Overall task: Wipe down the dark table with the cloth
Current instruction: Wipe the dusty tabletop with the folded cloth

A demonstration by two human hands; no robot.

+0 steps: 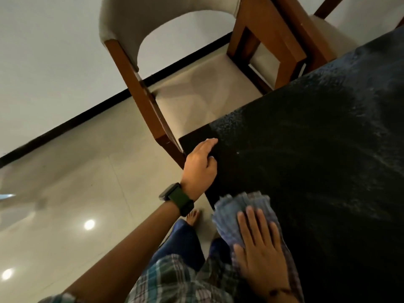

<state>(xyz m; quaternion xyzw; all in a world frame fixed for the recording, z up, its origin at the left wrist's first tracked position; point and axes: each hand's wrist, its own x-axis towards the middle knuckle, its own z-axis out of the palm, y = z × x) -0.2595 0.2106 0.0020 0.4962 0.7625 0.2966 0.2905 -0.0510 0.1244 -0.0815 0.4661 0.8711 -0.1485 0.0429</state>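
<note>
The dark table (317, 149) fills the right half of the head view, its corner pointing left. A blue checked cloth (231, 212) lies bunched at the table's near edge. My right hand (260, 248) presses flat on the cloth with straight, spread fingers. My left hand (201, 162) rests on the table's corner edge, fingers laid over the top, with a dark watch on the wrist.
A wooden chair with a pale cushion (196, 90) stands against the table's far left edge. A second chair (306, 36) sits beside it at the back. Shiny tiled floor (76, 193) spreads to the left. My bare foot (193, 216) stands below the table edge.
</note>
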